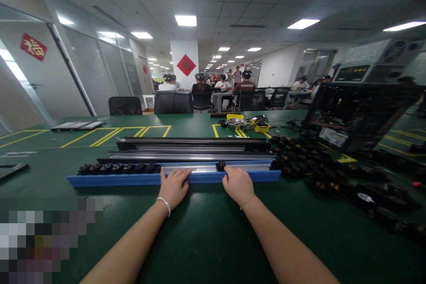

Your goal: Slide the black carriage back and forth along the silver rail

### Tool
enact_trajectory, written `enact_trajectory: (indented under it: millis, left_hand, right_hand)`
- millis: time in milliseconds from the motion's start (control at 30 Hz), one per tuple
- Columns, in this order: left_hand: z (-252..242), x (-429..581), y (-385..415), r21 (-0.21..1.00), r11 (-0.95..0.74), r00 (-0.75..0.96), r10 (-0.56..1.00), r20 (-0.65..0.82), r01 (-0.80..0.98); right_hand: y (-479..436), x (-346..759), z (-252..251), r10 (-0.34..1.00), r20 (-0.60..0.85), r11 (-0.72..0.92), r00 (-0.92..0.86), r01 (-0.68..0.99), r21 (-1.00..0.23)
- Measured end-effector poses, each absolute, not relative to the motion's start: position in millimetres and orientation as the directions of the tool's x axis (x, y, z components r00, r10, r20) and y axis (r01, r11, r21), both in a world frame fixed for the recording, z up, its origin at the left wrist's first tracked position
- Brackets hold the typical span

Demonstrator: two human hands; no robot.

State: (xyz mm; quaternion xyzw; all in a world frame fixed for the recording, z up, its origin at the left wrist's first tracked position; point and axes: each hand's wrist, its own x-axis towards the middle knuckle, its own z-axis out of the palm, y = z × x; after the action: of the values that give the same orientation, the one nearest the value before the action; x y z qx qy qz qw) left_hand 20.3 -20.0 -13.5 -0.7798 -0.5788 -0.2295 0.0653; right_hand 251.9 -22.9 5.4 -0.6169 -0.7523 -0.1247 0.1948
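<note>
Blue rail (pixel 133 179) lies across the worktop (pixel 213 235) at 12 o'clock. Left hand (pixel 173 187) rests flat on it; right hand (pixel 237 184) curls over it, grip hidden. Likely stiff, long and unwieldy: hold near mid-length.

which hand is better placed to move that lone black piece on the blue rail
Right, likely. The right hand rests on the blue rail with fingers beside the lone black piece; the left hand lies further left.

- 1 view only, worn on the person's head, facing forward and slightly down.
- It sits close above the green tabletop (pixel 213 239), whose near part fills the lower half.
</note>
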Motion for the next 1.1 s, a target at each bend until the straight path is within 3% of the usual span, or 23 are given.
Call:
enact_trajectory:
  millis: [1100]
  left_hand:
    - [-10.7,21.3,-21.9,0.175,-0.32,0.22,0.876,0.429,0.931]
  right_hand:
    - [-21.0,264.4,8.9,0.897,0.431,0.13,-0.097,0.99,-0.049]
